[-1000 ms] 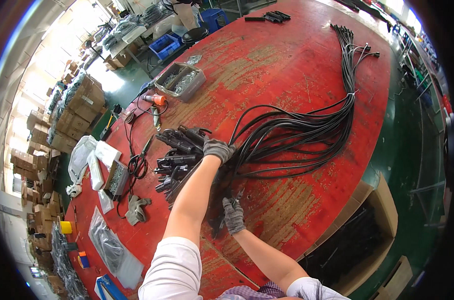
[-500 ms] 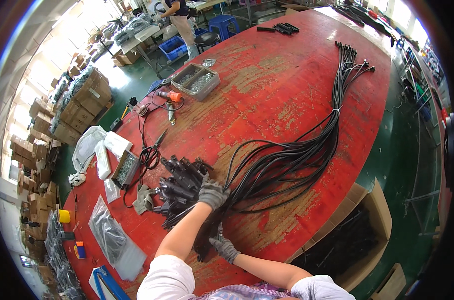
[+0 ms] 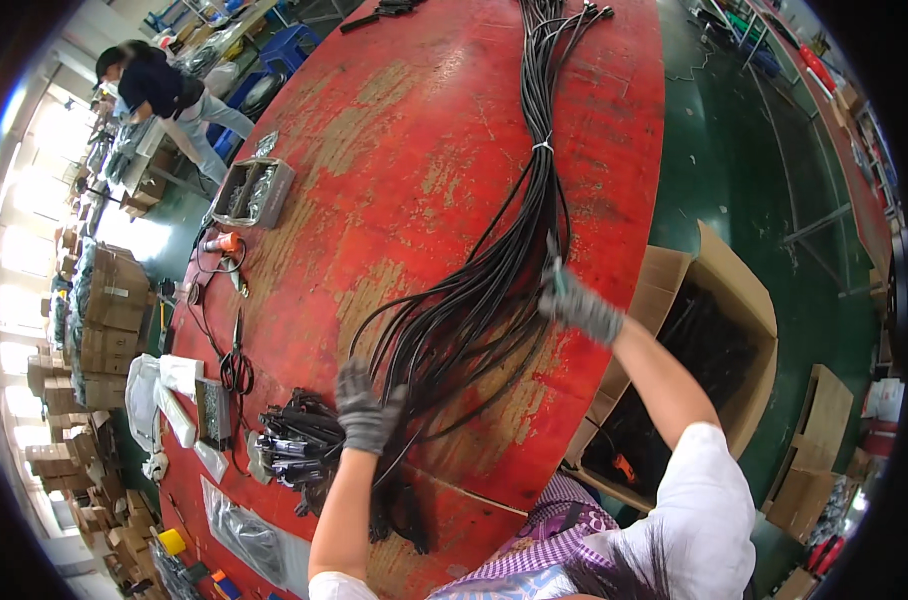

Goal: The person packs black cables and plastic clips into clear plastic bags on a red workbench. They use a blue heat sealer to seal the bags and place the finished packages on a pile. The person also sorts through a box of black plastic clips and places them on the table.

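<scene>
A long bundle of black cables [image 3: 489, 295] curves across the red table, bound by a white tie [image 3: 542, 146] in its upper part. At its near left end lies a heap of black plug-like ends [image 3: 299, 445]. Over the cables beside this heap is my gloved left hand [image 3: 367, 415], open with fingers spread; nothing is gripped in it. My gloved right hand [image 3: 586, 308] is closed around pliers [image 3: 557, 268] with a greenish handle, blurred by motion. Their tip points up at the right edge of the bundle, below the tie; whether it touches the cables I cannot tell.
An open cardboard box [image 3: 664, 290] with black parts stands against the table's right edge. Scissors [image 3: 238, 330], an orange-ended tool [image 3: 224, 243], a divided tray of small parts [image 3: 256, 195] and plastic bags [image 3: 244, 530] lie at left. Another person [image 3: 164, 95] stands beyond.
My right hand has swung up and right with the pliers, from near the plug ends to the upper cables. My left hand has come off the bundle and spread its fingers. The view has turned right.
</scene>
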